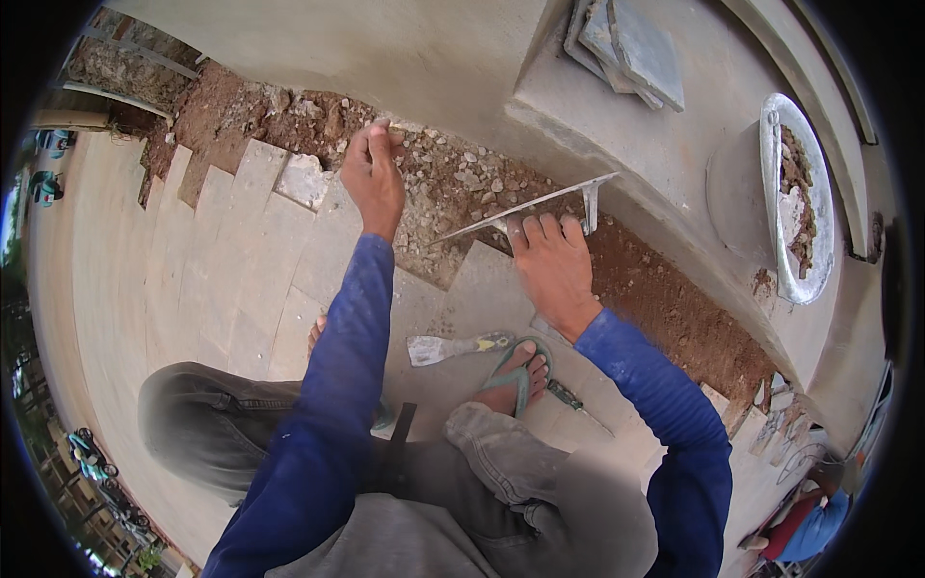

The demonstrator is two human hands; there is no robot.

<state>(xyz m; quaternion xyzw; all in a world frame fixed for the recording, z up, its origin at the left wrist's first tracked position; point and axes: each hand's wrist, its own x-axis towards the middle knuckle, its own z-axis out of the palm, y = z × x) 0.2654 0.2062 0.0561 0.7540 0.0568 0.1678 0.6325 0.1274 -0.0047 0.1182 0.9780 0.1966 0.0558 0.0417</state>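
My right hand (554, 270) grips the handle of a flat plastering trowel (568, 192), its fingers wrapped round. The trowel is tilted, its blade seen nearly edge-on over the gravel strip (462, 183) along the wall. My left hand (376, 188) is closed in a pinch above the same strip, to the left of the trowel; what its fingertips hold, if anything, is too small to make out. Below the hands, a scraper with a whitish blade (429, 350) lies on the paving tiles (226, 250). A screwdriver (568, 395) rests beside my sandalled foot (520, 378).
A whitish bucket (771, 197) containing rubble stands on the ledge at right. Several grey tiles (636, 58) are stacked on that ledge. Bare reddish soil (665, 289) follows the wall's foot, with broken pieces (776, 400) at its near end. Another person (814, 525) is at the lower right.
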